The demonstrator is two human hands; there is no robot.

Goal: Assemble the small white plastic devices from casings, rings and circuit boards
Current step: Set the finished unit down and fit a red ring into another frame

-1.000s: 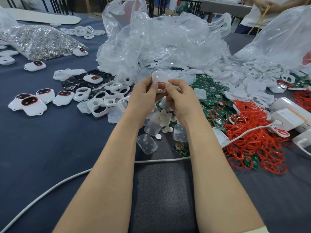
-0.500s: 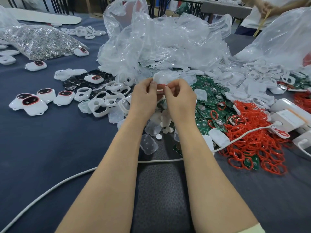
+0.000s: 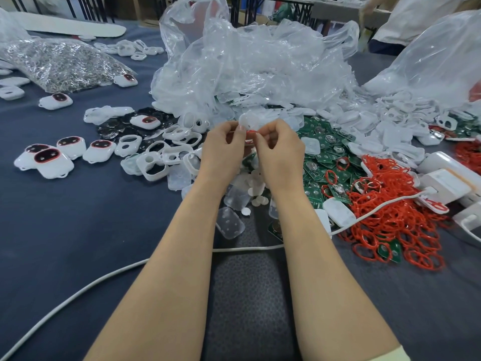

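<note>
My left hand (image 3: 223,149) and my right hand (image 3: 279,149) meet above the middle of the table, fingertips together. Between them they pinch a small white casing (image 3: 248,121) with a red ring (image 3: 251,131) along its lower edge; most of it is hidden by my fingers. Loose white casings (image 3: 156,162) lie to the left. Green circuit boards (image 3: 325,152) spread out to the right. A heap of red rings (image 3: 390,217) lies further right. Finished white devices with dark red-rimmed faces (image 3: 49,160) sit at the far left.
Crumpled clear plastic bags (image 3: 247,69) pile up behind my hands. A bag of small metal parts (image 3: 62,63) lies at the back left. A white cable (image 3: 78,290) crosses the dark blue table. White power adapters (image 3: 447,178) sit at the right. Another person's sleeve (image 3: 416,14) shows at the top right.
Both hands dipped slightly and rose again, still working the same casing and ring between the fingertips. The view has shifted a little.
</note>
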